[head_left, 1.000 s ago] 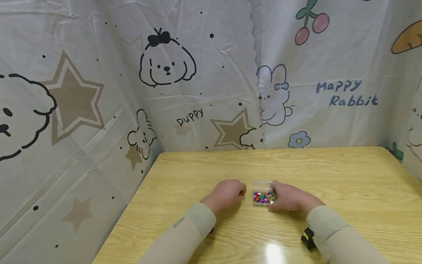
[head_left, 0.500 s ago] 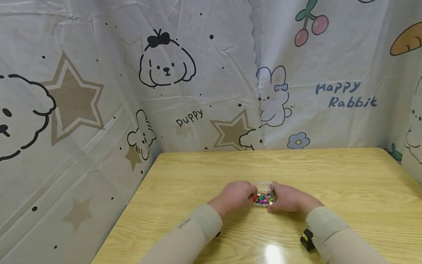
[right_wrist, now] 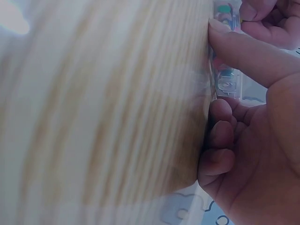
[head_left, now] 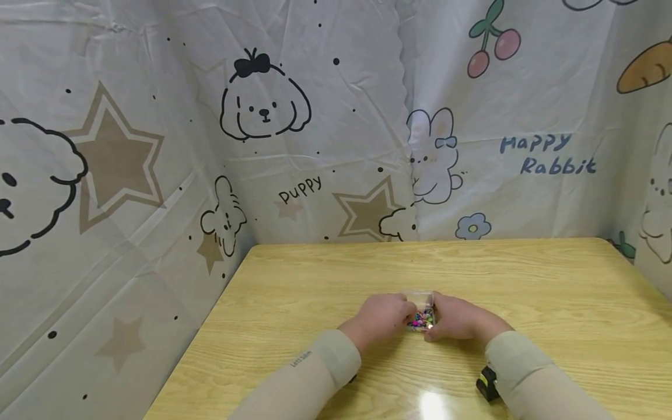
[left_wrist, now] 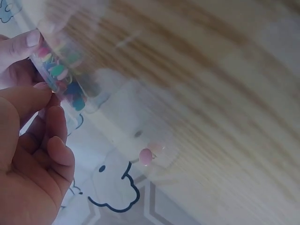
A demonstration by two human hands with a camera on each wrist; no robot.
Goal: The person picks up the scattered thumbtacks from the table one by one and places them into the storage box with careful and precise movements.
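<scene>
A small clear plastic box (head_left: 422,297) with its lid up stands on the table, full of multicoloured thumbtacks (head_left: 425,319). My right hand (head_left: 459,316) grips the box at its right side, thumb at the near edge. From the left, my left hand (head_left: 385,316) reaches to the box with its thumb and fingers drawn together at the tacks. Whether a tack is between those fingertips is hidden. In the left wrist view, a pink thumbtack (left_wrist: 146,157) lies by itself on the table, apart from the box.
The wood-grain table (head_left: 499,268) runs back to a printed cloth (head_left: 357,134), which also hangs along the left and right sides. A black and yellow device (head_left: 488,383) sits at my right wrist.
My left hand has moved right, from beside the box to its tacks, and now covers the box's left part. The right hand has kept its grip on the box.
</scene>
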